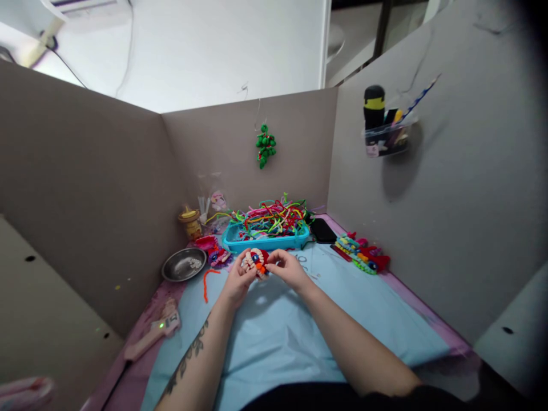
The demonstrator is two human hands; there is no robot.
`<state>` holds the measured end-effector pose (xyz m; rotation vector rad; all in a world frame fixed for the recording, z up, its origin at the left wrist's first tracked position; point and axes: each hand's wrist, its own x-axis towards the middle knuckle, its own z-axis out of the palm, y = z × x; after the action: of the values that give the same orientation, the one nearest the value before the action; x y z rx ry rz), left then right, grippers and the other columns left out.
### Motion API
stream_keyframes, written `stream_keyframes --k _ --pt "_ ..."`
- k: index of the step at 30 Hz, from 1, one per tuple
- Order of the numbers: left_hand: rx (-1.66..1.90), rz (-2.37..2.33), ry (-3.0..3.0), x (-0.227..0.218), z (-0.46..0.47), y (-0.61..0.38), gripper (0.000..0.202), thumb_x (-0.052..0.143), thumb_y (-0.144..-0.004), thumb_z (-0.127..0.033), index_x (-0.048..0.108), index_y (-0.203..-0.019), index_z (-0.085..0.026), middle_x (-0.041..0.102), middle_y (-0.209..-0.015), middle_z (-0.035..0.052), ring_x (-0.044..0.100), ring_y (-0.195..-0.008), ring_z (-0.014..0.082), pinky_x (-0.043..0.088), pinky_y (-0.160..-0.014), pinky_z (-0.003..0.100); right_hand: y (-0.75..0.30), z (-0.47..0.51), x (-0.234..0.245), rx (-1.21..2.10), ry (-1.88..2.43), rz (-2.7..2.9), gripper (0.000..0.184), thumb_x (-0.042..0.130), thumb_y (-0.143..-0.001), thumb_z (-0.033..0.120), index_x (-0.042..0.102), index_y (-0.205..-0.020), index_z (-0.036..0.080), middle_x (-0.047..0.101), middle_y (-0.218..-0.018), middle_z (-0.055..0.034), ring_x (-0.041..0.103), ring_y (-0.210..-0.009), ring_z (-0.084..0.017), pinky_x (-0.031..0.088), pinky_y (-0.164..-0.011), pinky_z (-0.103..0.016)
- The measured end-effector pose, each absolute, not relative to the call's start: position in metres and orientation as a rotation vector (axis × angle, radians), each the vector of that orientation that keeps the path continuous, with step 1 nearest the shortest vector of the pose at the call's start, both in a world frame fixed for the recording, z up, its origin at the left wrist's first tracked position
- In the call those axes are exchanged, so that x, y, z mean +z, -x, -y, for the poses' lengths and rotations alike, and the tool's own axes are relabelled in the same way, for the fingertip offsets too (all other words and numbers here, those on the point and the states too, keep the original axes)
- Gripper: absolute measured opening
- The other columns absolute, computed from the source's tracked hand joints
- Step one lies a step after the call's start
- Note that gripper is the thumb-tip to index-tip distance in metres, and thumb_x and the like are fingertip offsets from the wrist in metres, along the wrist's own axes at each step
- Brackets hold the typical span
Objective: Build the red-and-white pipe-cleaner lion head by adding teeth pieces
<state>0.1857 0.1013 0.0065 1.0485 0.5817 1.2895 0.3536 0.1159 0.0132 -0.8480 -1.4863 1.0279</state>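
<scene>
Over the middle of the blue sheet [274, 325], my left hand [236, 281] grips a small fish-like craft figure [257, 256] from its left side. The figure is made of fuzzy strands in red, cream and orange, with a blue eye. At its right edge, thumb and fingertips of my right hand [287, 268] are pinched together against the red and orange part. My fingers hide some of the figure. Left of my hands, a loose orange fuzzy stem [206, 284] lies bent on the sheet.
A blue tray [265, 244] heaped with coloured stems stands behind my hands. A metal bowl [173, 267] with white bits and a pink glue gun [156, 332] are left. A black phone [323, 230] and finished-looking colourful figures [363, 254] lie right. Grey panels [252, 182] enclose the table.
</scene>
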Motion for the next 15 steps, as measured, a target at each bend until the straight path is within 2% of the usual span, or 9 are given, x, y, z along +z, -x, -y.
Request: stream_keyframes --k 6,12,15 --pt "1.295 -0.568 -1.041 0.006 -0.102 -0.186 0.068 0.073 -0.066 -0.018 0.04 -0.125 -0.021 0.061 -0.11 0.0086 0.062 -0.088 0.0163 0.047 -0.079 0.028 -0.351 -0.114 0.013 0.887 0.885 1.525 0.011 0.063 -0.07 0.027 0.06 -0.072 0.017 0.06 -0.07 -0.0004 0.054 -0.065 -0.014 0.043 -0.06 -0.026" --pt "1.332 -0.52 -1.025 0.008 -0.101 -0.186 0.065 0.071 -0.068 -0.016 0.041 -0.125 -0.024 0.059 -0.114 0.0066 0.061 -0.092 0.0149 0.046 -0.081 0.026 -0.351 -0.105 0.019 0.582 0.827 1.642 0.009 0.058 -0.077 0.025 0.061 -0.072 0.018 0.058 -0.071 -0.0024 0.054 -0.067 -0.014 0.044 -0.06 -0.026" --pt "1.36 -0.486 -1.021 0.01 -0.099 -0.185 0.066 0.071 -0.067 -0.015 0.041 -0.125 -0.026 0.058 -0.117 0.0057 0.06 -0.096 0.0145 0.045 -0.083 0.025 -0.351 -0.1 0.021 0.46 0.707 1.717 0.006 0.056 -0.079 0.021 0.06 -0.076 0.02 0.059 -0.075 -0.0038 0.055 -0.075 -0.017 0.046 -0.067 -0.029"
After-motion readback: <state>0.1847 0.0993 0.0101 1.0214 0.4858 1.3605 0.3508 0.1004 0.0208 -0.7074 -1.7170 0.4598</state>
